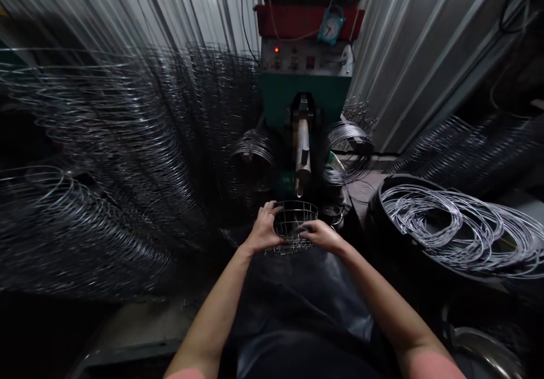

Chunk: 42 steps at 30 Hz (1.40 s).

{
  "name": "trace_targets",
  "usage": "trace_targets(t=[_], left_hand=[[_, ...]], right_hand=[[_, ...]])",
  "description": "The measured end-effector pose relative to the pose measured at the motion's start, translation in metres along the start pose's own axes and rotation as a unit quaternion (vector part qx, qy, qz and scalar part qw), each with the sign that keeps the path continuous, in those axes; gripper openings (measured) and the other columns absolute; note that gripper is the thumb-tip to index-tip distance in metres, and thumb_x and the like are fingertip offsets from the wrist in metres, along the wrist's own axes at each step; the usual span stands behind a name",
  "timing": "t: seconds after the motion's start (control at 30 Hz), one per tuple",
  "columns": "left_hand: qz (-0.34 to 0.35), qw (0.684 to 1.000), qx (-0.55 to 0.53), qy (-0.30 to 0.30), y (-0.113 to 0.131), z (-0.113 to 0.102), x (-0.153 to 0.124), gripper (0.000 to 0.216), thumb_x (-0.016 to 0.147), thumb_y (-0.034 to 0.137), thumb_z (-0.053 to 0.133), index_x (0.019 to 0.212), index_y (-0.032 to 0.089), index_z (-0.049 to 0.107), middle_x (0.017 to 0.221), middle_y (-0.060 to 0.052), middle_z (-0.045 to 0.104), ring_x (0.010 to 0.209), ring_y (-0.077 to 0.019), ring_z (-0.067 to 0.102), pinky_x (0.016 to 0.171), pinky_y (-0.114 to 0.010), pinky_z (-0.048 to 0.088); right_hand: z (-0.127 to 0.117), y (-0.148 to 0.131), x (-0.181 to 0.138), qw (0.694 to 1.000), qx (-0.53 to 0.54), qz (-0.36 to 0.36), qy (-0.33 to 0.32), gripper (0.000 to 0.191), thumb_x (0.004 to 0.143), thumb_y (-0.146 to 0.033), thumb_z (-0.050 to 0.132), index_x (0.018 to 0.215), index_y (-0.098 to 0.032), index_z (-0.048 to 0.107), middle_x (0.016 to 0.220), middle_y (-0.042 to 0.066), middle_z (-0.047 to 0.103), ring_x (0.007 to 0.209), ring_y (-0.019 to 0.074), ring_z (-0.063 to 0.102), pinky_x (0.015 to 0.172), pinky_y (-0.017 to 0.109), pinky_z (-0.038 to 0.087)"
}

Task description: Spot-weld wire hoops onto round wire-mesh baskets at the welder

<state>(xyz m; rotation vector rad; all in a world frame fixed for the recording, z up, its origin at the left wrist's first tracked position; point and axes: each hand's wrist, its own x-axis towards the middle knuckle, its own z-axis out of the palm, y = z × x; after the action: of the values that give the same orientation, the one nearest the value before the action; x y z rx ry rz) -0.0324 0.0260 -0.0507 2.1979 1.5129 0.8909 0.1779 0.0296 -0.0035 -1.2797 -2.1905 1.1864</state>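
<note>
Left grip [262,230] — closed over the rim of a round wire basket [292,220]; right grip [323,236] closed on the opposite side, fingers [306,229] lying in over the wires. On my feed, the basket sits between both grips, open mouth up, level with neither nearer. Beyond it, a green machine [306,100]; to the right, a black tub [376,214] of wire coils [446,226].

Dim, shadowy light, with edge stretching and blur on the wire coils [97,164] left of the hands [263,229] [323,236]
</note>
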Motion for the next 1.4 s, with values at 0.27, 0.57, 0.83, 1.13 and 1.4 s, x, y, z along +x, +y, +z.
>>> trace_targets(t=[0.27, 0.57, 0.83, 1.13, 1.4], left_hand=[[0.01, 0.999, -0.005, -0.032, 0.01, -0.002, 0.012, 0.088, 0.046, 0.02, 0.079, 0.127, 0.016, 0.045, 0.144, -0.017, 0.032, 0.136, -0.0366, 0.026, 0.112, -0.052, 0.024], [0.012, 0.999, -0.004, -0.035, 0.001, 0.008, 0.021, 0.088, 0.048, 0.027, 0.081, 0.127, 0.015, 0.045, 0.143, -0.017, 0.033, 0.135, -0.0347, 0.028, 0.111, -0.048, 0.028], [0.029, 0.999, -0.034, -0.017, -0.009, 0.01, 0.033, 0.089, 0.049, 0.034, 0.083, 0.128, 0.016, 0.045, 0.141, -0.017, 0.036, 0.134, -0.0352, 0.029, 0.109, -0.05, 0.029], [0.024, 0.998, -0.06, -0.018, -0.016, 0.014, 0.056, 0.085, 0.047, 0.031, 0.084, 0.123, 0.013, 0.05, 0.133, -0.017, 0.044, 0.131, -0.0342, 0.035, 0.108, -0.047, 0.033], [0.024, 0.999, -0.033, -0.001, -0.021, 0.015, 0.057, 0.091, 0.044, 0.028, 0.085, 0.126, 0.016, 0.048, 0.141, -0.016, 0.036, 0.133, -0.035, 0.031, 0.109, -0.049, 0.031]], right_hand=[[0.009, 0.017, -0.001, 0.98, -0.145, -0.126, 0.052, 0.026, 0.083, -0.012, 0.058, 0.106, -0.018, 0.067, 0.099, 0.007, 0.067, 0.093, 0.018, 0.063, 0.081, 0.027, 0.048], [0.008, 0.035, 0.004, 0.972, -0.144, -0.173, 0.071, 0.029, 0.077, -0.006, 0.061, 0.103, -0.018, 0.066, 0.096, 0.007, 0.066, 0.09, 0.0183, 0.063, 0.08, 0.029, 0.049], [0.009, 0.042, 0.015, 0.963, -0.157, -0.192, 0.103, 0.026, 0.078, -0.005, 0.059, 0.1, -0.018, 0.066, 0.092, 0.006, 0.064, 0.085, 0.0168, 0.062, 0.074, 0.026, 0.049], [-0.004, 0.039, 0.032, 0.966, -0.175, -0.157, 0.111, 0.028, 0.078, -0.003, 0.059, 0.099, -0.019, 0.067, 0.096, 0.006, 0.064, 0.088, 0.0167, 0.062, 0.078, 0.026, 0.048], [0.0, 0.036, 0.03, 0.963, -0.205, -0.13, 0.115, 0.03, 0.078, -0.005, 0.06, 0.103, -0.021, 0.067, 0.101, 0.006, 0.065, 0.092, 0.0178, 0.062, 0.079, 0.025, 0.048]])
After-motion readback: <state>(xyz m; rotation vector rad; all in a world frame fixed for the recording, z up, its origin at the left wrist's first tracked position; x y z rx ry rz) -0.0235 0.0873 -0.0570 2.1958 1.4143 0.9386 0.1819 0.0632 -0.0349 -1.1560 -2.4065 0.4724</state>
